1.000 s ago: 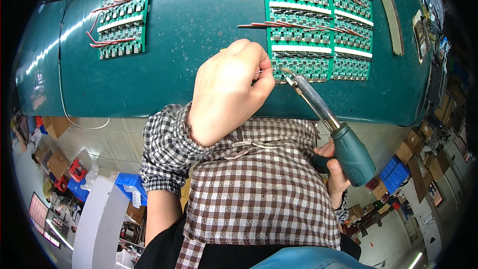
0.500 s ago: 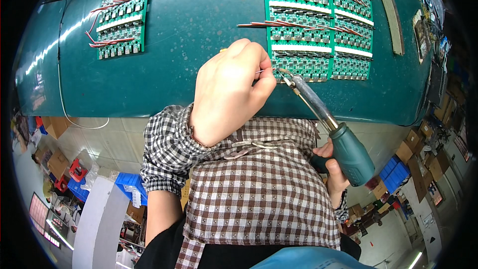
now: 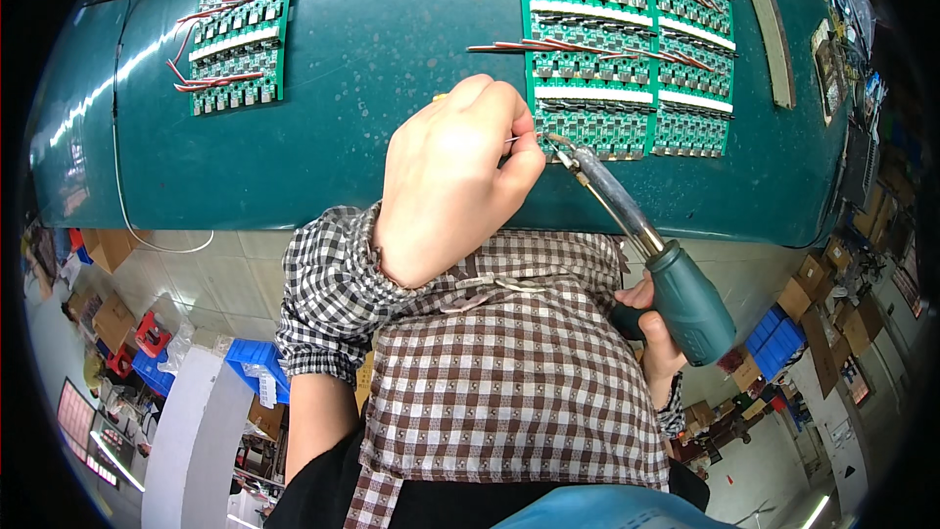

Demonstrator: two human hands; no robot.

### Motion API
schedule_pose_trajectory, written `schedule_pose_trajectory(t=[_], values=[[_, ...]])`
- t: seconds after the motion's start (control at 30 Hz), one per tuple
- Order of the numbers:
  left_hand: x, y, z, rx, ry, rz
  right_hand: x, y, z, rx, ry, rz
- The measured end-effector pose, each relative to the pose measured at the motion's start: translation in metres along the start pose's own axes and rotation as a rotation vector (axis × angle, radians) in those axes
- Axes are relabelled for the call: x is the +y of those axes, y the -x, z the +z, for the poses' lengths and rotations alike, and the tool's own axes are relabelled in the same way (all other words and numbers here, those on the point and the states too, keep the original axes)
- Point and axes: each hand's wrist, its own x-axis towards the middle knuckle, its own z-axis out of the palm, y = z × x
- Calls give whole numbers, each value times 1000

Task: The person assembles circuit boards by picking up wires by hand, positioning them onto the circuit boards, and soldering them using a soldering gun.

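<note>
My left hand (image 3: 455,171) is closed in a pinch on a thin wire (image 3: 511,140), whose end reaches the near left corner of the larger group of green circuit boards (image 3: 597,127). My right hand (image 3: 662,338) is wrapped around the dark green handle of a soldering gun (image 3: 693,306). From there its metal barrel slants up and left, with a thin guide tube alongside. The bent tip meets that same board corner, just right of my left fingertips. Red, black and white wires (image 3: 548,45) lie across the board rows farther back.
Another circuit board panel (image 3: 238,59) with wires lies at the left of the green tabletop (image 3: 362,29). A long narrow strip (image 3: 766,24) stands right of the boards. A pale cable (image 3: 119,167) hangs over the left front edge. Blue bins (image 3: 259,367) sit below, behind the apron.
Hardly anything differs. Both hands keep their places, with the soldering gun's tip still at the board corner and only a tiny shift in its body.
</note>
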Motion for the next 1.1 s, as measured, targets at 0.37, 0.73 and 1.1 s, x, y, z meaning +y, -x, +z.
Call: schedule_pose_trajectory(t=[0.37,0.73,1.1], values=[[0,1,2,15,-11,2,2,2,-3,-26,-30,-31],[0,1,1,13,-16,-11,10,1,-17,-90,94,-66],[0,2,1,26,-7,-1,4,1,-11,-51,9,-9]])
